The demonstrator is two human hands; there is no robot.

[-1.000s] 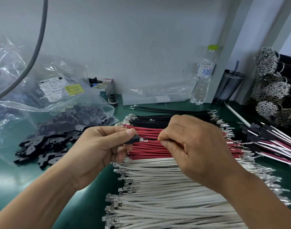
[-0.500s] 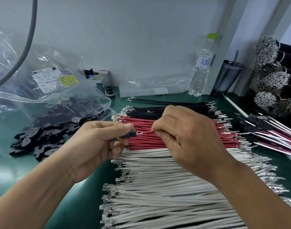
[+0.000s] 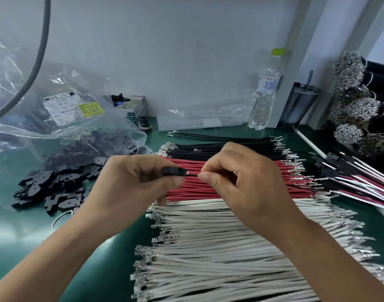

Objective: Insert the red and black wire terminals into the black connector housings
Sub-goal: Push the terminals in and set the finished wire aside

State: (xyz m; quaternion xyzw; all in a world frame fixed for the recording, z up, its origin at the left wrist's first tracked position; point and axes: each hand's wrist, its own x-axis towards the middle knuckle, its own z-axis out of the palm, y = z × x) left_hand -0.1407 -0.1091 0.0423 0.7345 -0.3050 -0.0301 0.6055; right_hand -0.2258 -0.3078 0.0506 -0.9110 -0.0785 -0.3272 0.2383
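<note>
Black plastic housing (image 3: 173, 171) being pinched between thumb and fingers of the left hand (image 3: 134, 182), held up above the red wires (image 3: 241, 182) with its open end turned toward the right hand (image 3: 243, 182), probably to keep the socket steady and in plain sight. Pinching a single wire (image 3: 191, 174) close to its tip with the right thumb and forefinger, right at the mouth of the housing; gripping that near the end likely to stop the thin wire from buckling while being pushed in. Hard to tell the colour of that wire, or how deep the terminal is sitting, the gap being small and blurred.

Lying flat beneath the housing: red wires in a tidy row, black wires (image 3: 225, 147) just beyond them, white wires (image 3: 230, 247) nearer the body, all with metal ends pointing the same way, seemingly for quick one-at-a-time picking. Spilling from a clear bag (image 3: 62, 118) to the left of the housing: a heap of spare housings (image 3: 54, 188), within easy reach of the holding hand. Piling up to the right of the housing: finished leads (image 3: 356, 179), already fitted with black housings. Standing well beyond, against the wall: a water bottle (image 3: 265, 90).
</note>
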